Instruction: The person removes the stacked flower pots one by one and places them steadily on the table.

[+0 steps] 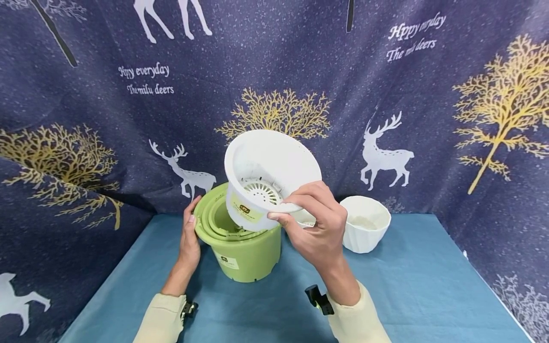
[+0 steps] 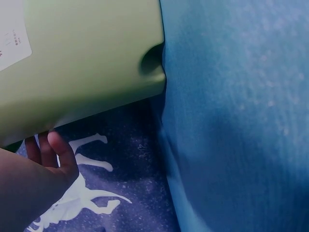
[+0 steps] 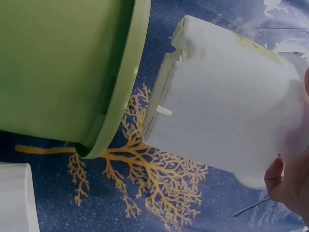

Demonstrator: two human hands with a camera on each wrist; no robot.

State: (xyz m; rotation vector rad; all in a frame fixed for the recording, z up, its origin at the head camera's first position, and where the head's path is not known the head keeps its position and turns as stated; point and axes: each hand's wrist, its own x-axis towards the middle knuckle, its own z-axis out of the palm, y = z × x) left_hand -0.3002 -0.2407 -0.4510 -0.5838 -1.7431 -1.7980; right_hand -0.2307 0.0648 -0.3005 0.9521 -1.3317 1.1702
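My right hand (image 1: 319, 221) pinches the rim of a white plastic flowerpot (image 1: 279, 152) between thumb and fingers. This pot is tilted, with a slotted base and a yellow-green label, and in the head view its lower end overlaps the green pots' opening. In the right wrist view, the white flowerpot (image 3: 222, 96) appears apart from the green rim (image 3: 128, 82). A large green flowerpot (image 1: 253, 257) stands on the table with smaller green pot rims (image 1: 208, 221) nested inside. My left hand (image 1: 188, 243) holds its rim at the left side; some fingers are hidden behind it.
To the right stands a white faceted pot (image 1: 366, 226) with pale contents at its bottom. Another white container (image 1: 305, 218) is mostly hidden behind my right hand. A blue cloth (image 1: 411, 281) covers the table, and a dark printed curtain (image 1: 274, 57) hangs behind it.
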